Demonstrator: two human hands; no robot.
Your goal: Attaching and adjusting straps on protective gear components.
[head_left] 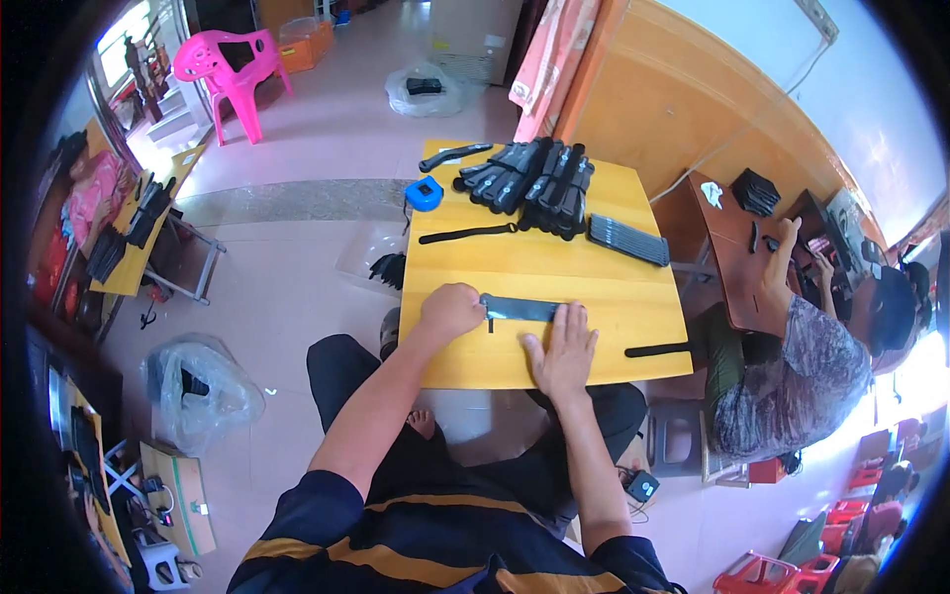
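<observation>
A flat dark grey strip with a shiny surface [522, 309] lies crosswise on the yellow table [465, 361] before me. My left hand [453, 310] is closed at its left end, fingers curled in and pinching it there. With fingers stretched, my right hand [566, 356] lies flat, its fingertips on the strip's right end. Just below the left end is a small dark piece [491, 325]. Farther up the table lies a black strap with a loop end [467, 234]. Another black strap [657, 349] pokes over the right edge.
Bundled black straps [524, 183] are piled at the table's far side, near a stack of grey flat strips [628, 241] and a blue round object [425, 194]. A person [792, 366] works at a brown table on the right. Plastic bags [201, 391] lie on the floor.
</observation>
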